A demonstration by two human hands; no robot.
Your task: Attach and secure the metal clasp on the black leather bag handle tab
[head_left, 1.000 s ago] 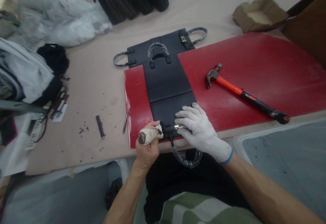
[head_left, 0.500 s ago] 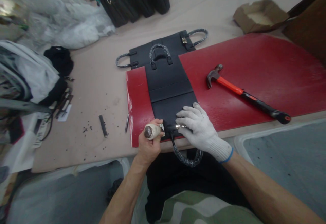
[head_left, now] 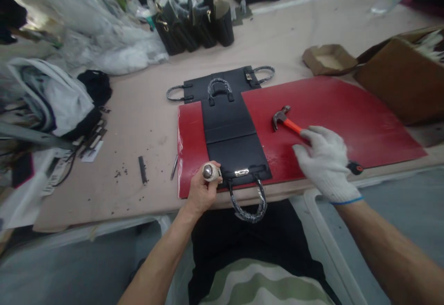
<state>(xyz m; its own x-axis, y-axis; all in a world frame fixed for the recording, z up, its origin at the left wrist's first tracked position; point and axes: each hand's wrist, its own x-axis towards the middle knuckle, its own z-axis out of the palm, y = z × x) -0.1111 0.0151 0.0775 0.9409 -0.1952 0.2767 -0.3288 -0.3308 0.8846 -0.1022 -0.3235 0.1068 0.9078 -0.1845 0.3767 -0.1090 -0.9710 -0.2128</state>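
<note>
- Left hand (head_left: 201, 193), bare, is clamped around a cloth-wrapped punch (head_left: 210, 172), tip set at the near edge of the black bag panel (head_left: 233, 138), lower centre of frame.
- Right hand (head_left: 324, 162), gloved, fingers spread, is over the hammer (head_left: 289, 124) handle on the red board (head_left: 347, 120), grip not closed.
- Looks like the punching step: next calls for a firm hold on that hammer and a steady punch.
</note>
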